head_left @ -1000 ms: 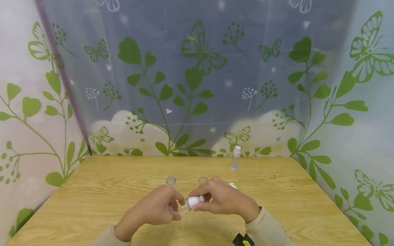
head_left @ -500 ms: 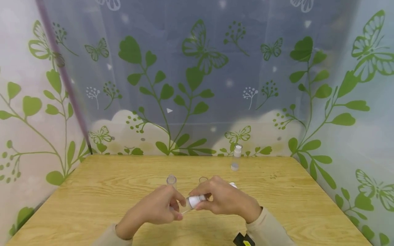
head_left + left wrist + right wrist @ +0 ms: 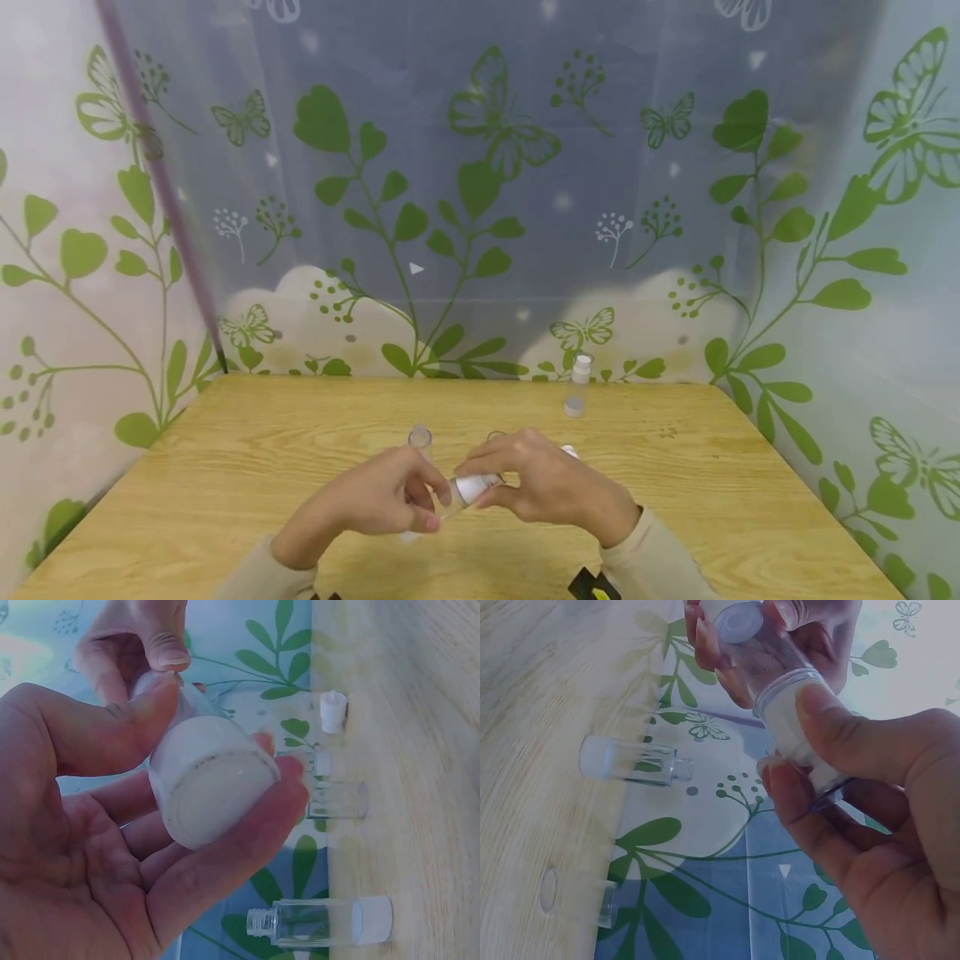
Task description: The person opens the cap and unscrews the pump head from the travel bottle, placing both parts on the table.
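Observation:
Both hands hold one small clear pump bottle (image 3: 769,656) between them, tilted above the table. My left hand (image 3: 382,496) grips its lower end; in the left wrist view, thumb and fingers are curled round the white base (image 3: 214,787). At the other end my right hand (image 3: 551,479) pinches the white pump collar (image 3: 787,712), thumb on one side and fingers on the other. The collar sits at the mouth of the clear body. In the head view the left fingers hide most of the base.
Behind the left hand stands an open-necked clear bottle (image 3: 641,761) with a white base. A clear cap (image 3: 577,900) and a loose white pump top (image 3: 333,711) are farther right on the wooden table (image 3: 262,433). A bottle with a pump (image 3: 576,387) stands near the back edge.
My right fingers have shifted slightly left and forward over the pump end. The left hand keeps its grip in nearly the same place, and the head view has moved a little.

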Tool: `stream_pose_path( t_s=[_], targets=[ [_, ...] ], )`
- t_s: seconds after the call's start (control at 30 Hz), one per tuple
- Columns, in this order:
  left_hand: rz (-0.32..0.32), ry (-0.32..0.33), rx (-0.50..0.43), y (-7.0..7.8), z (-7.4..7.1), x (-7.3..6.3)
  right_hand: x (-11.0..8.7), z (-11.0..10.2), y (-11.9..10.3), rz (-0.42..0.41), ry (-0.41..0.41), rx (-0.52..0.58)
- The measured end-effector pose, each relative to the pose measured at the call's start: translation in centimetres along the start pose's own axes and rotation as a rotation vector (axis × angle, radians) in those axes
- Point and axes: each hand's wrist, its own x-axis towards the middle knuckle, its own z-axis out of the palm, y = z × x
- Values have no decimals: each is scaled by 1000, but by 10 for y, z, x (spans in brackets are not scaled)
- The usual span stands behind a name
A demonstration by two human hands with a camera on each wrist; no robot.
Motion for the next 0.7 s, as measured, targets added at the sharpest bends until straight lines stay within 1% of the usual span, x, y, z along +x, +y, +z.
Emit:
stream_pose_path(
  t_s=[0.17, 0.2, 0.23, 0.3, 0.4, 0.43, 0.5, 0.6, 0.7],
  targets=[
    [-25, 16, 16, 1, 8, 2, -1, -3, -1, 33, -54, 49],
    [-24, 25, 35, 1, 9, 2, -1, -4, 0, 42, -71, 60],
    [-30, 42, 61, 0, 10, 1, -3, -6, 1, 58, -79, 58],
    [-50, 75, 111, -2, 8, -1, -7, -12, 5, 108, -81, 88],
    [-75, 108, 171, -6, 3, -8, -17, -23, 12, 188, -50, 101],
    [-81, 108, 175, -8, 1, -10, -20, -26, 14, 211, -37, 106],
    [-73, 90, 164, -10, -2, -11, -23, -30, 16, 223, -28, 107],
    [-56, 70, 153, -12, -2, -10, -22, -30, 17, 208, -47, 77],
    [-64, 70, 149, -12, -2, -8, -20, -28, 18, 211, -64, 58]
  ],
)
